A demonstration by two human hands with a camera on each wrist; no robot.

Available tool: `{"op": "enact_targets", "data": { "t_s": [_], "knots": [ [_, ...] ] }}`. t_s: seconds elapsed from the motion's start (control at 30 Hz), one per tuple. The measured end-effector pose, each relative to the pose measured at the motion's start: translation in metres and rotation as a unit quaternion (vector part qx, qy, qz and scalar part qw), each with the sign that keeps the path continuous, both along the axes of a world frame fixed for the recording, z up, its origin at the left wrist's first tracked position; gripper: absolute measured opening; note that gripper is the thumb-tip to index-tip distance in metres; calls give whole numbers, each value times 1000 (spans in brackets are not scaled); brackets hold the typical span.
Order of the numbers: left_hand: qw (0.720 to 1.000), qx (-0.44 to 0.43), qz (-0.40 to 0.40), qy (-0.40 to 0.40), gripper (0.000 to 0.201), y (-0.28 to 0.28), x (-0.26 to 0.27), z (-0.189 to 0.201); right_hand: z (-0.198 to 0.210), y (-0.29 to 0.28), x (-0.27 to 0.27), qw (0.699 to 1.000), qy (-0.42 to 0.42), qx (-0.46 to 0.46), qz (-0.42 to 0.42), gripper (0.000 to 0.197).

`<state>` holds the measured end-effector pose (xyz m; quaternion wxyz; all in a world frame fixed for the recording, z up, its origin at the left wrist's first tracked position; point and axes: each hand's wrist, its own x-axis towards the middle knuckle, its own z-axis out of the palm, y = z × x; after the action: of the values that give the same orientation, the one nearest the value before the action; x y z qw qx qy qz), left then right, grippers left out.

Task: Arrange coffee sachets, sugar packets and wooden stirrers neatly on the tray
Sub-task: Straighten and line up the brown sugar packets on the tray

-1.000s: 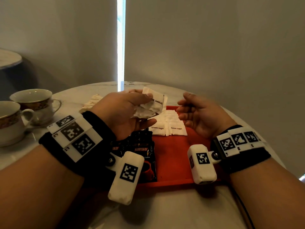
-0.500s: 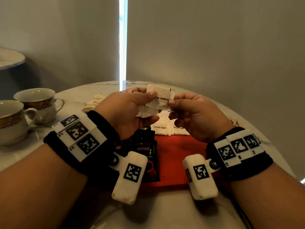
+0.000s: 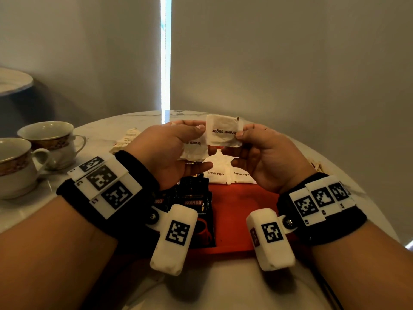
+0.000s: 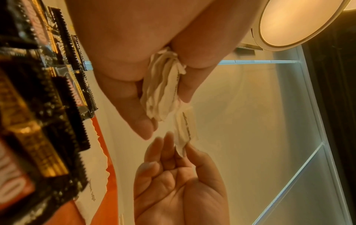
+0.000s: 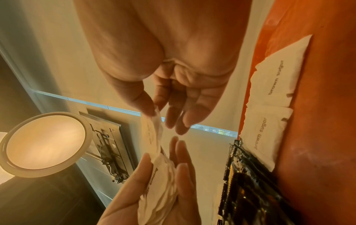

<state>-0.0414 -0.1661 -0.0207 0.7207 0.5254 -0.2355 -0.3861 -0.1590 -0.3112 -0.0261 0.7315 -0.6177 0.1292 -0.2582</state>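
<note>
My left hand (image 3: 178, 148) grips a bunch of white brown sugar packets (image 3: 193, 149) (image 4: 161, 91) (image 5: 161, 182) above the red tray (image 3: 241, 211). My right hand (image 3: 257, 157) pinches one brown sugar packet (image 3: 223, 133) (image 4: 184, 132) (image 5: 154, 134) by its right edge, between thumb and forefinger, lifted just off the bunch. Two more sugar packets (image 3: 230, 173) (image 5: 269, 109) lie side by side on the tray's far part. Black Kopiko coffee sachets (image 3: 194, 204) (image 4: 38, 106) (image 5: 250, 182) lie on the tray's left side. Wooden stirrers (image 3: 316, 167) peek out on the table at the right.
Two gold-rimmed teacups (image 3: 51, 139) (image 3: 15, 164) stand on the round marble table (image 3: 107, 130) at the left. A small pile of pale packets (image 3: 127, 139) lies beyond my left wrist. A grey wall stands close behind the table.
My right hand reached the bunch in my left hand, pinched one sugar packet and drew it up and to the right. Both hands rose slightly.
</note>
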Motion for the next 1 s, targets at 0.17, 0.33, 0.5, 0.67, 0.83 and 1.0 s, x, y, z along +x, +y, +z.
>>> {"op": "enact_targets", "data": {
  "t_s": [0.17, 0.33, 0.5, 0.67, 0.83, 1.0],
  "knots": [
    [1000, -11, 23, 19, 23, 0, 0, 2, 0, -3, 1, 998, -41, 43, -23, 18],
    [1000, -5, -5, 21, 23, 0, -4, 2, 1, 3, 1, 996, -60, 61, -11, 24],
    [998, 34, -44, -17, 45, 0, -3, -2, 4, 11, -2, 999, -42, 17, 20, 28],
    [999, 13, -27, -18, 12, -1, -6, 0, 2, 13, 0, 999, -51, 10, 16, 41],
    [1000, -5, -8, -7, 8, 0, -3, 0, -1, 8, 1, 1000, -28, -2, -12, 30],
    [999, 11, -4, -48, 27, 0, -3, 0, -2, 8, 3, 999, -11, -23, -22, 27]
  ]
}}
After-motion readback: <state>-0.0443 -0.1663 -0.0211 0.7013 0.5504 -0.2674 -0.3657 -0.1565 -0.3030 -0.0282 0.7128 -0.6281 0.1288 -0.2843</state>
